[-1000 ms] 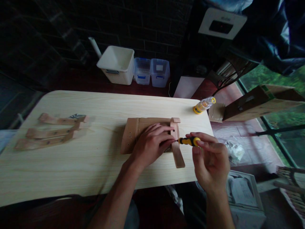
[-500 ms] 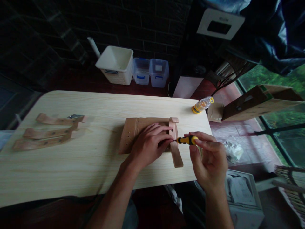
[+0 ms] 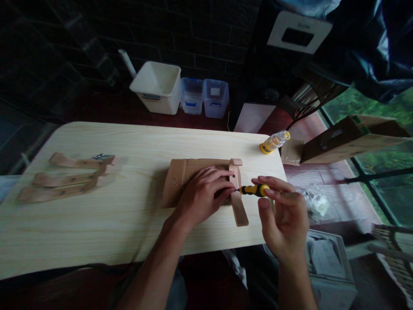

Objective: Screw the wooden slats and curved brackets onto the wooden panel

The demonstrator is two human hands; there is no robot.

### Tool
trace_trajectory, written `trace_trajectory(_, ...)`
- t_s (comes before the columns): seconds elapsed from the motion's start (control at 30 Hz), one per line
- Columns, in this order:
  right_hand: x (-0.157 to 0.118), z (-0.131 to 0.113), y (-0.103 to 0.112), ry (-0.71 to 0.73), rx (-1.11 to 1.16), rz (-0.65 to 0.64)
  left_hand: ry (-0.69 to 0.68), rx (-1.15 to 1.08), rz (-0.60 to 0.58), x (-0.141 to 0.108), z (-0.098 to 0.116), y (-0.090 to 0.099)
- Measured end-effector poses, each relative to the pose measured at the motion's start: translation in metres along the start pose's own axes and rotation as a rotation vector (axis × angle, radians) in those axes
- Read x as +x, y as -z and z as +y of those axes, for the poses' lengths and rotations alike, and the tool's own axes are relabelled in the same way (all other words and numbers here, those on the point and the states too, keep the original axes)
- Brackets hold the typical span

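My left hand [image 3: 204, 189] lies across a brown cardboard piece [image 3: 174, 183]. Its fingers reach a light wooden strip [image 3: 239, 210] with a curved far end and dark holes. Thumb and forefinger come together at the screwdriver's tip; whatever is between them is too small to make out. A yellow and black screwdriver [image 3: 253, 190] points left, its tip against the strip. Around the handle's end are the fingertips of my right hand [image 3: 284, 211], the thumb slightly lower. On the table's left lie several similar curved wooden strips [image 3: 69, 180].
Small metal hardware [image 3: 102, 156] lies by the left strips. A clear bottle-shaped container with yellow ends [image 3: 274, 142] stands at the table's [image 3: 135, 232] far right corner. Behind are a white bin [image 3: 161, 97] and two clear boxes [image 3: 215, 101]. An open carton [image 3: 342, 140] is at right.
My right thumb has dropped a little away from the screwdriver handle, and the fingers have shifted slightly. The left hand, the strip and the cardboard stay in place.
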State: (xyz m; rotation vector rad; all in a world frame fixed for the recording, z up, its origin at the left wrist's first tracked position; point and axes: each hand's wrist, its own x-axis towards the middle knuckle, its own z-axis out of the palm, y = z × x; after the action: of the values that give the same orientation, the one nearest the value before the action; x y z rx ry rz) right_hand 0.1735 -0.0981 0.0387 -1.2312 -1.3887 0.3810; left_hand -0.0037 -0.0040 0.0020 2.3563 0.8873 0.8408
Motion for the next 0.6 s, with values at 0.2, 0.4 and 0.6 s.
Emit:
trace_trajectory(0.2,-0.0002,0.0021,0.0000,0.001,0.026,-0.003,0.002,0.003,0.000,0.0001,0.0003,0.0007)
trace_trajectory(0.4,-0.0003,0.0030,0.0006,-0.009,0.020,0.010,-0.006,0.001,0.004,0.0003,0.0005,0.0008)
trace_trajectory(0.6,-0.0022,0.0042,0.0022,0.011,-0.027,-0.008,-0.004,0.004,0.007,-0.0001,-0.0005,-0.0018)
